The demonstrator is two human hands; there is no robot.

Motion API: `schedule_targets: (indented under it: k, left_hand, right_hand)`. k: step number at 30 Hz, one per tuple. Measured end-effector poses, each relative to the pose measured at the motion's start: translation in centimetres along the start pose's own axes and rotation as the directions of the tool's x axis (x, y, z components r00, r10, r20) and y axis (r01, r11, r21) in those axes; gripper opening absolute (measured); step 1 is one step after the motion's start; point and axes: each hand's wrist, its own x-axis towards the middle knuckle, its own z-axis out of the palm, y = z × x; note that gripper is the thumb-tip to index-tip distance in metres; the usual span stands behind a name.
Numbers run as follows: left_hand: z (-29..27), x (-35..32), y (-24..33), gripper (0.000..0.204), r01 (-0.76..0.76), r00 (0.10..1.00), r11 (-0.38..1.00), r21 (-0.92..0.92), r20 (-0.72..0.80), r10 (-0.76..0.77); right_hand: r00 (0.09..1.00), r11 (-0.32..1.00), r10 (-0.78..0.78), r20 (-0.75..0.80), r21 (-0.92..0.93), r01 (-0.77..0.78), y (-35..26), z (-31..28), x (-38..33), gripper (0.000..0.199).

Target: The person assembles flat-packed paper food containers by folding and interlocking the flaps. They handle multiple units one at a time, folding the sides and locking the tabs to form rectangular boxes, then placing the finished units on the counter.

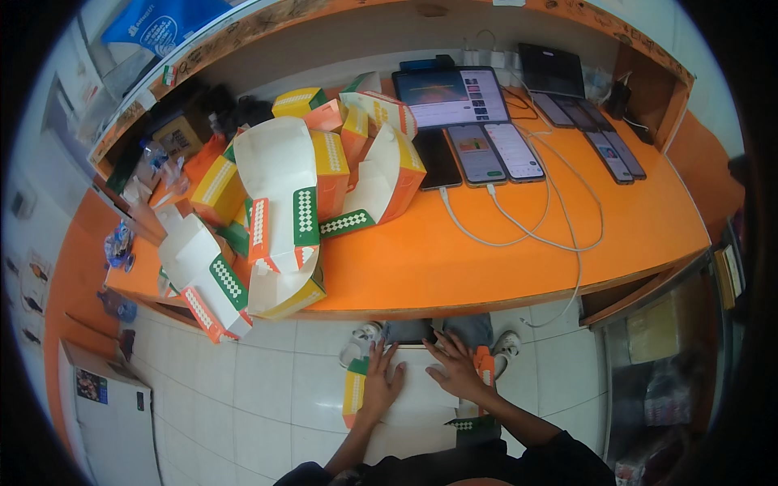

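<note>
A part-folded cardboard food box (417, 382) lies over my lap, with its white inside up and orange, yellow and green patterned sides showing at its edges. My left hand (381, 385) rests on its left side, fingers stretched out toward the far edge. On the right, my right hand (459, 374) lies with its fingers spread over the far right part of the box. Both hands press on the card and grip nothing visible. Several folded boxes of the same kind (278, 166) are heaped on the left of the orange desk (389, 267), their lids standing up.
Several phones (476, 154), a tablet (450, 95) and a small dark laptop (551, 71) occupy the desk's right half. White charging cables (598, 219) loop across it and hang over the front edge. A white cabinet (113, 413) stands at lower left.
</note>
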Motion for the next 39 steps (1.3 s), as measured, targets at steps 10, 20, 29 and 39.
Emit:
schedule_targets:
  k: [10, 20, 29, 39]
  left_hand:
    - [-0.7, -1.2, -0.8, 0.014, -0.097, 0.994, 0.99, -0.106, -0.051, 0.092]
    - [-2.6, 0.3, 2.1, 0.028, -0.119, 0.993, 0.971, -0.208, -0.045, 0.112]
    - [-1.4, 0.6, -0.9, 0.029, 0.031, 0.99, 0.957, -0.289, 0.138, 0.009]
    - [-3.0, 1.5, 0.0, 0.014, -0.216, 0.976, 0.976, -0.007, 0.018, 0.216]
  right_hand:
    - [0.985, 0.957, -0.174, 0.003, 0.236, 0.168, -0.5, -1.2, -0.1, 0.026]
    - [0.99, 0.888, 0.026, 0.136, 0.453, -0.085, -0.6, -2.3, 2.3, 0.014]
    - [0.935, 0.78, 0.075, 0.345, 0.564, -0.271, 0.6, -1.9, 2.4, 0.026]
    - [0.908, 0.949, -0.095, 0.408, 0.313, -0.041, 0.1, -1.4, 3.2, 0.035]
